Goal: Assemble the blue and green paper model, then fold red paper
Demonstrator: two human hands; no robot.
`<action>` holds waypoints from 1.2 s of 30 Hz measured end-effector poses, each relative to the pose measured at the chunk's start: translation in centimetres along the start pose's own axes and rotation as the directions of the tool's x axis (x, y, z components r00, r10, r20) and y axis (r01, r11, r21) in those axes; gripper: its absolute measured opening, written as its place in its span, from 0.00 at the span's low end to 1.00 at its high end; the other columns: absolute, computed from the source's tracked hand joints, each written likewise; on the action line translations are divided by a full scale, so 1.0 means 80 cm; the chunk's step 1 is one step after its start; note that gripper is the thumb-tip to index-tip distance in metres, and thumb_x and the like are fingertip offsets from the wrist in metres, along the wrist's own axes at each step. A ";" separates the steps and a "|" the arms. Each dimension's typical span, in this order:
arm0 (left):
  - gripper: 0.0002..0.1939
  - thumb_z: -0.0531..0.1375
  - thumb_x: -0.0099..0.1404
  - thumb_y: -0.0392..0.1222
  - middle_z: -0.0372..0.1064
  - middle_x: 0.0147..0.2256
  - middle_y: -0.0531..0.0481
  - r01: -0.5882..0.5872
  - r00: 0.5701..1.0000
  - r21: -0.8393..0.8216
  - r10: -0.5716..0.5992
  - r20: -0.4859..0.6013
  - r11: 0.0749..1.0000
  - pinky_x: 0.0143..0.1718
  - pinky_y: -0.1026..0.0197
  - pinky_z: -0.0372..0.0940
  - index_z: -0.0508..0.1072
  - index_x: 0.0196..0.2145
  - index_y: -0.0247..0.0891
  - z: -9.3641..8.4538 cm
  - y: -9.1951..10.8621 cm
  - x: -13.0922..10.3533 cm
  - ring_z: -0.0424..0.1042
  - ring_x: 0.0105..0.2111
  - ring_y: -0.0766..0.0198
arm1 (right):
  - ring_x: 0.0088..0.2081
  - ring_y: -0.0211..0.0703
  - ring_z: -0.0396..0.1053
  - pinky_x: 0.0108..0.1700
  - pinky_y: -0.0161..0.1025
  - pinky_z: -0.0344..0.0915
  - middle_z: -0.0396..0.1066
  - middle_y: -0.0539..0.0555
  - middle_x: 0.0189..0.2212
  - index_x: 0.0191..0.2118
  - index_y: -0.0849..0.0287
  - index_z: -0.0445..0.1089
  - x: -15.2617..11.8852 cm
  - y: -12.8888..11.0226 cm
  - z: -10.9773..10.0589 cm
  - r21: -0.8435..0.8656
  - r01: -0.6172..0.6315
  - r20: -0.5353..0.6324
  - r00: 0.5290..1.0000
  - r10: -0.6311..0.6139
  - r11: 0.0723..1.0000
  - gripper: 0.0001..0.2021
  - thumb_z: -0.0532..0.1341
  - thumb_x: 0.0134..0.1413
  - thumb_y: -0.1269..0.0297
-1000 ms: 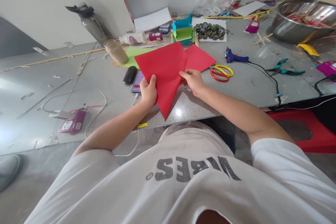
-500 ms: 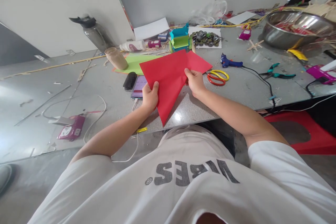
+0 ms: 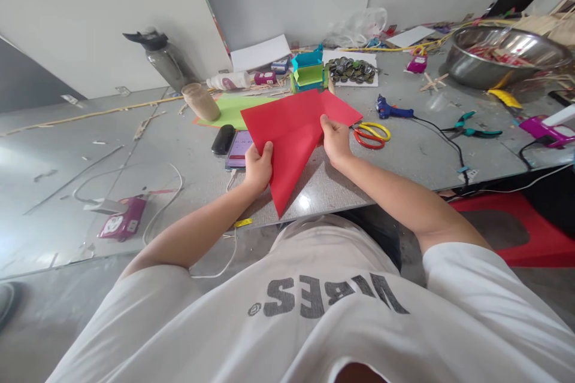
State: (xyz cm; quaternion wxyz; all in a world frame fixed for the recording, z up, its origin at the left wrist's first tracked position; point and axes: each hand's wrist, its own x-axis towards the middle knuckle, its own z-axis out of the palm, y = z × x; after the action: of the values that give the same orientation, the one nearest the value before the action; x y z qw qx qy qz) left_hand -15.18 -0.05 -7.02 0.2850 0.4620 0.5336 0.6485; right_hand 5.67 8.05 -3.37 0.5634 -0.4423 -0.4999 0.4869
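Red paper [image 3: 290, 149] was held out in both hands over the near part of the grey table [image 3: 372, 176], one pointy corner aimed at the edge. Its left side was pinched by the left hand [image 3: 259, 169], thumb on top; how the fingers underneath were set couldn't really be told. Its right side was pinched by the right hand [image 3: 336, 140], thumb on top too, fingers mostly hidden. A phone [image 3: 239, 145] was parked just beyond the left hand, with yellow-and-red scissors [image 3: 378, 125] near the right one and a blue glue gun [image 3: 395, 110] further off.
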 end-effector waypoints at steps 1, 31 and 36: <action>0.33 0.74 0.66 0.78 0.88 0.46 0.39 -0.004 1.000 -0.005 0.004 -0.001 1.000 0.45 0.48 0.85 0.81 0.42 0.44 0.000 0.000 0.000 0.88 0.47 0.44 | 0.26 0.36 0.57 0.31 0.37 0.59 0.56 0.44 0.22 0.23 0.52 0.55 -0.001 -0.001 0.000 0.002 0.011 -0.003 1.000 -0.011 1.000 0.37 0.74 0.75 0.40; 0.32 0.75 0.67 0.76 0.86 0.43 0.41 -0.025 1.000 -0.090 0.026 0.004 0.996 0.45 0.49 0.84 0.81 0.42 0.43 0.002 -0.006 0.001 0.86 0.43 0.47 | 0.31 0.37 0.75 0.36 0.34 0.73 0.79 0.47 0.31 0.34 0.54 0.72 -0.008 -0.003 0.003 0.141 -0.278 0.077 0.960 0.269 0.950 0.13 0.73 0.70 0.68; 0.35 0.76 0.63 0.80 0.88 0.45 0.41 -0.004 1.000 -0.110 0.004 0.008 0.994 0.43 0.50 0.84 0.81 0.43 0.45 0.000 -0.010 0.006 0.87 0.43 0.47 | 0.25 0.36 0.64 0.30 0.34 0.67 0.64 0.44 0.22 0.27 0.51 0.61 -0.001 0.000 0.002 0.019 -0.184 0.032 0.983 0.183 0.983 0.32 0.74 0.75 0.41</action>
State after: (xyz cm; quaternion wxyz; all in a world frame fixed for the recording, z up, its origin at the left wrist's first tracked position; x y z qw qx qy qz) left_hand -15.44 0.58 -7.62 0.3109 0.4492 0.4950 0.6757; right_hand 5.54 7.94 -3.36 0.5133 -0.4729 -0.4601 0.5488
